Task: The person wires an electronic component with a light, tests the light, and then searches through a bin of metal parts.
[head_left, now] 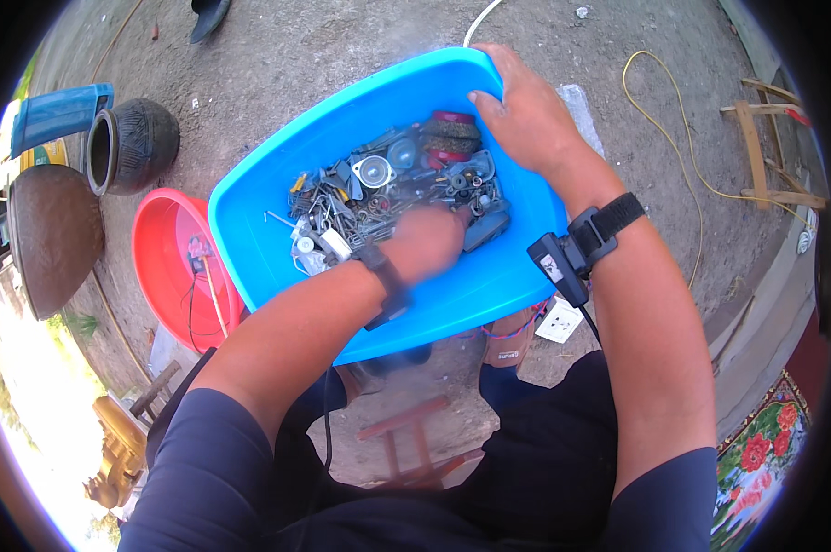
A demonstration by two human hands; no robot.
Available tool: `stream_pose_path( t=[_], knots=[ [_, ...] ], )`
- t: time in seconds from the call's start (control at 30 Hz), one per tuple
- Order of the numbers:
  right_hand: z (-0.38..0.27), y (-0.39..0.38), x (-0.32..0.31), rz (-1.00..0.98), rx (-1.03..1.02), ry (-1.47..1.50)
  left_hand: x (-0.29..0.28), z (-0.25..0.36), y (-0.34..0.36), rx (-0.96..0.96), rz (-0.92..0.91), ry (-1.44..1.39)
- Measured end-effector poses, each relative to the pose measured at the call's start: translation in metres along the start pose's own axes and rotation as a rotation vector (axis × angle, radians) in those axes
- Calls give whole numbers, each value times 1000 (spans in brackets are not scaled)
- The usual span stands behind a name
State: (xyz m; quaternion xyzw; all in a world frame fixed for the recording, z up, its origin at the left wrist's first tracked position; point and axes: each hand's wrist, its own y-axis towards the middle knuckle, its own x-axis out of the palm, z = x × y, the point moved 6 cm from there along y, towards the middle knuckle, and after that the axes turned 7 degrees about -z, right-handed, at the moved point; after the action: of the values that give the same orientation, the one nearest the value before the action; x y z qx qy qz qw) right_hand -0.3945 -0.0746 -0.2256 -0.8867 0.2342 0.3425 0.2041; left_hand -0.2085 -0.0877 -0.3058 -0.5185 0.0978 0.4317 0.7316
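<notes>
A blue plastic tub (277,152) sits tilted in front of me, with a heap of metal hardware (337,207) at its bottom. My right hand (526,110) grips the tub's far right corner, thumb inside the wall and fingers over the outside. Down among the parts is my left hand (427,241), smeared by motion; its fingers cannot be made out. Close by lie a round metal part (373,172), a white block (335,244), a dark grey case (487,225) and dark discs with red edges (450,136).
Left of the tub stands a red basin (158,241) with a stick and wire in it. Beyond are a dark clay pot (144,143) and a large brown vessel (57,239). A white socket plate (559,320) lies below the tub; a yellow cord (680,120) crosses the ground at right.
</notes>
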Motion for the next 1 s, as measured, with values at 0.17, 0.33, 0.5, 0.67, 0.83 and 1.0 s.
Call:
stream_pose_path(
  t=[0.17,0.33,0.5,0.67,0.83,1.0],
  knots=[
    [0,-1,-1,-12,31,10,8,-2,2,-36,-78,-75],
    [0,-1,0,3,10,10,2,-9,10,52,16,-54],
    [-2,-2,0,-3,21,14,-20,-53,-1,6,-36,61],
    [4,-4,-1,-2,32,-6,-59,-85,-21,-133,-59,242],
    [-1,-3,-1,-10,35,13,-60,-40,-13,-14,12,263],
    [-2,-1,-1,-24,63,11,-31,26,17,155,85,132]
  ],
)
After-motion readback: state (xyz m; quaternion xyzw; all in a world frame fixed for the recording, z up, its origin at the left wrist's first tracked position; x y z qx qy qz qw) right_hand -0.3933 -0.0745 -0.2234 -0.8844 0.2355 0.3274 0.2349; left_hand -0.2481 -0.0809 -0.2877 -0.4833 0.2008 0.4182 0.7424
